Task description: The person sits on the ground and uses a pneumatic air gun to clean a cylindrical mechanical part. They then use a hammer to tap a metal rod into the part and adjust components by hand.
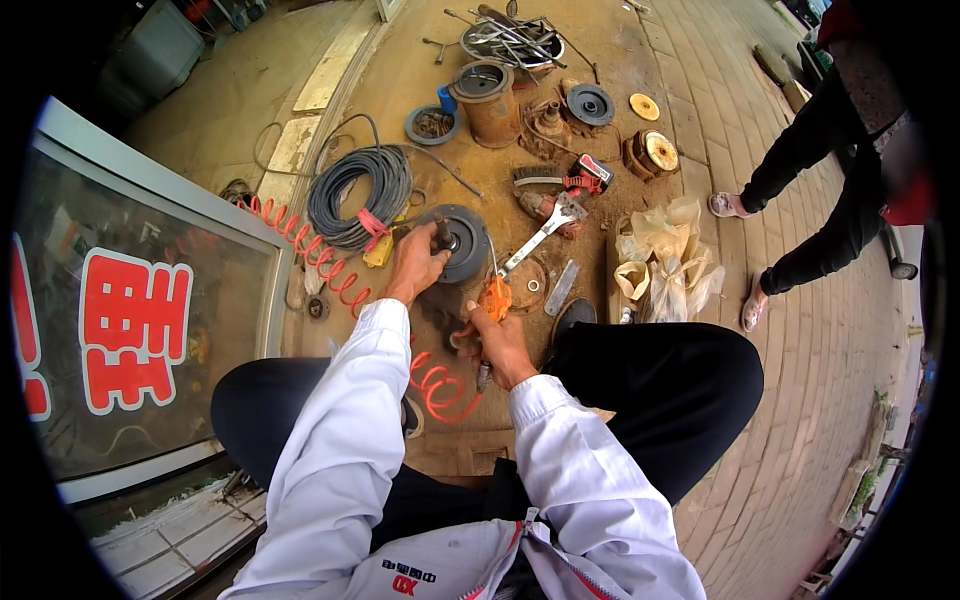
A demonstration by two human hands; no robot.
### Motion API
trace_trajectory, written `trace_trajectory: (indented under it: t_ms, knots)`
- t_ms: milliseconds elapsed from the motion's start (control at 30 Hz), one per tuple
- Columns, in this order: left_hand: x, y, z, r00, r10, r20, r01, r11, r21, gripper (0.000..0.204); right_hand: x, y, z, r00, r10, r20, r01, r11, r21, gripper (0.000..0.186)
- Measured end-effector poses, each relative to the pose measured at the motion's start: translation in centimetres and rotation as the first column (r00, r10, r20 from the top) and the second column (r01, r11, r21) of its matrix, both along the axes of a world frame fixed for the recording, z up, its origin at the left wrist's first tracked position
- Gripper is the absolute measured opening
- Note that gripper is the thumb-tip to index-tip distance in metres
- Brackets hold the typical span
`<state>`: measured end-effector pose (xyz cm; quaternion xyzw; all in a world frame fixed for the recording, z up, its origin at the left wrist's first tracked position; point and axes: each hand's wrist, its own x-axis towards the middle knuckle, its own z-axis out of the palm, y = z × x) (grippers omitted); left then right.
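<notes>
A round dark grey wheel (466, 262) with a raised hub lies on the ground in front of me. My left hand (418, 264) is closed round a short dark cylindrical piece at the wheel's hub; its exact kind is unclear. In my right hand (503, 347) is an orange air blow gun (494, 297), its thin nozzle pointing up beside the wheel's right edge. A red coiled air hose (437, 392) runs to the gun's lower end. Just beyond the gun lies an adjustable wrench (540, 238) with a silver handle, resting near a red cordless power tool (588, 177).
A coil of grey hose (362, 196) lies left, by a glass door (150, 300). Farther off stand a rusty cylinder (487, 105), a bowl of small parts (433, 124) and a basin of tools (512, 45). Plastic bags (665, 260) sit right; a person (825, 140) stands beyond.
</notes>
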<state>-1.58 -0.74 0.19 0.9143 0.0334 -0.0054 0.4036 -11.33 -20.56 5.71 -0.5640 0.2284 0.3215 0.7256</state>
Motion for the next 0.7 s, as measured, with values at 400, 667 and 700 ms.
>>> trace_trajectory:
  t_ms: [400,667,700]
  knots:
    - [0.9,0.3,0.7,0.997,-0.068,-0.025,0.071,0.978,0.195,0.031,-0.2,0.4,-0.6,0.998,0.046,-0.032,-0.048,0.996,-0.070,0.046]
    - [0.7,-0.2,2.2,0.996,-0.030,-0.078,0.046,0.976,0.211,0.041,-0.4,0.5,-1.1,0.993,0.098,-0.070,-0.101,0.994,-0.038,0.041]
    - [0.9,0.1,2.6,0.993,-0.050,-0.108,0.064,0.989,0.136,0.042,-0.3,0.6,-1.3,0.991,0.114,-0.075,-0.117,0.992,-0.043,0.040]
